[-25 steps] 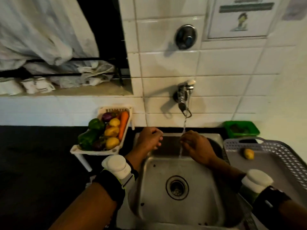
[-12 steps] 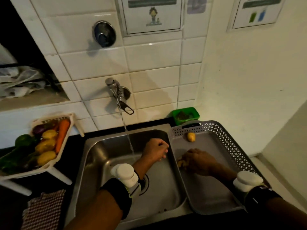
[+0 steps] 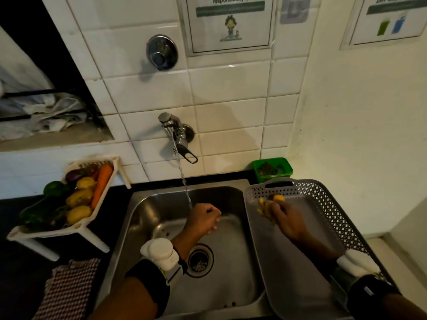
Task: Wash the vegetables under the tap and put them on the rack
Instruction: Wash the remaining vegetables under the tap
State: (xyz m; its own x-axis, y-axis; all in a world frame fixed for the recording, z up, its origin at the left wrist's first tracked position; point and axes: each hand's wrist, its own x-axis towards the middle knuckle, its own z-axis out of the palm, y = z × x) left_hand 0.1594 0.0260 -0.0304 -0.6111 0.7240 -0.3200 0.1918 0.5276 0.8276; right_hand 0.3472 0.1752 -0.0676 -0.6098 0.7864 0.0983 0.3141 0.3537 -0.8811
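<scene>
Right hand (image 3: 280, 218) has carried its yellow potato (image 3: 262, 207) deeper into the grey rack (image 3: 323, 204), toward 12 o'clock, beside another potato (image 3: 278, 197). Left hand (image 3: 203, 218) curled, holding nothing, over sink (image 3: 150, 215).

- We see a black counter (image 3: 27, 269) running along the tiled wall, with a steel sink (image 3: 147, 204) set into it.
- On its left stands a white basket (image 3: 69, 230) on legs, tilted, filled with vegetables.
- Near the front edge, just left of the sink, lies a checked cloth (image 3: 67, 292).
- At the back right, against the wall, sits a small green tub (image 3: 272, 169).
- A grey perforated rack (image 3: 323, 204) rests to the right, its left edge overlapping the sink's rim.
</scene>
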